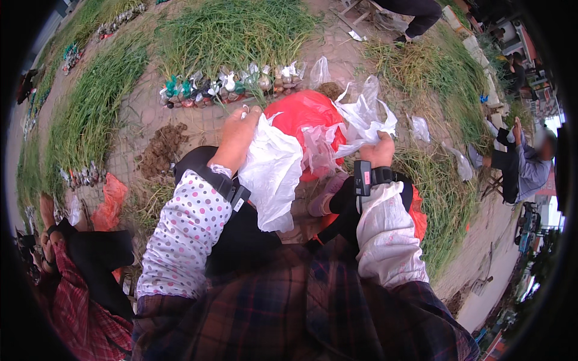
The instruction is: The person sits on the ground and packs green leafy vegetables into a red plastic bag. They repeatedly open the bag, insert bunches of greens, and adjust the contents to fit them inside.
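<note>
White thin plastic bags are in both my hands. My left hand (239,135) grips the top edge of one crumpled white plastic bag (273,173), which hangs down in front of my knees. Another white plastic bag (363,119) is pinched between the fingers of my right hand (379,150), its loose edges flaring upward. Between the hands, on the ground, lies a bulging red plastic bag (305,110). A pale pinkish plastic piece (319,146) rests against its front. What the red bag holds is hidden.
Bundled grass plants (235,36) lie beyond, their root balls wrapped in small bags (230,85). A heap of damp soil (162,149) is at the left. Loose grass (424,67) covers the right. Seated people (524,167) are at the right and left (81,275).
</note>
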A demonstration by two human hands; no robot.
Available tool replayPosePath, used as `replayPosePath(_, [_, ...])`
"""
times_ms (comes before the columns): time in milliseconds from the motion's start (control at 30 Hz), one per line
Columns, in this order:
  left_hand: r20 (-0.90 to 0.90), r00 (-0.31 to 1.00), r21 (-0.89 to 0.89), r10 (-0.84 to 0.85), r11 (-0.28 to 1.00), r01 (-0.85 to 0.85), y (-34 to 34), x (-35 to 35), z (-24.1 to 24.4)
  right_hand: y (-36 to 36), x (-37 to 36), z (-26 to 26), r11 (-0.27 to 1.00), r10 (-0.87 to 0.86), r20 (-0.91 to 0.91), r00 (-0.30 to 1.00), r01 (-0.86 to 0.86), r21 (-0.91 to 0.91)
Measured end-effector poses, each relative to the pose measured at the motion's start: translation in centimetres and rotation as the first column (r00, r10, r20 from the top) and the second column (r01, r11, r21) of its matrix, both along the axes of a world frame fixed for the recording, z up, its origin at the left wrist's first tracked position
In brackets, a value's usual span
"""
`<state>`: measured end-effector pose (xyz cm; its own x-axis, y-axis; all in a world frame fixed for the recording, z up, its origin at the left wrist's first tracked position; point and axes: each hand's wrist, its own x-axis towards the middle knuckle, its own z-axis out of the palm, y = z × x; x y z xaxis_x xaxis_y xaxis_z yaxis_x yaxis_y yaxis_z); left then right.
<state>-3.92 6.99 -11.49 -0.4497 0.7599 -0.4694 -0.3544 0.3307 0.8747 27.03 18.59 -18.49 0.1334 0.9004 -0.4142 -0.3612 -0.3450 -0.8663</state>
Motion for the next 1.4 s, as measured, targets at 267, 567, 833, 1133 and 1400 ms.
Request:
replayPosePath(267, [0.483, 0.873, 0.229, 0.068, 0.953, -0.2, 2.7, 0.2, -0.7, -3.6, -6.4, -6.1, 0.448, 0.532, 0.834, -0.146, -0.787, -0.424])
replayPosePath(567, [0.493, 0.867, 0.218, 0.076, 0.954, -0.207, 3.8, -0.6, -1.4, -0.1, -11.9, -11.6, 0.167, 0.392, 0.702, -0.594, -0.705, -0.69])
replayPosePath(833, [0.517, 0.842, 0.171, 0.151, 0.946, -0.275, 3.9, -0.5, -0.4, 3.3, -9.5, -4.9, 0.169, 0.451, 0.754, -0.478, -0.784, -0.598])
replayPosePath(1133, [0.604, 0.794, 0.253, -0.073, 0.962, -0.104, 3.2, 2.0, -0.3, -4.6, -10.8, 9.6, 0.438, 0.73, 0.573, 0.371, -0.899, 0.024])
replayPosePath(1400, [-0.602, 0.68, -0.332, -0.418, 0.906, 0.263, 1.4, 7.3, -5.3, -6.1, -2.8, -7.6, 0.995, 0.1, 0.548, 0.83, -0.094, -0.04])
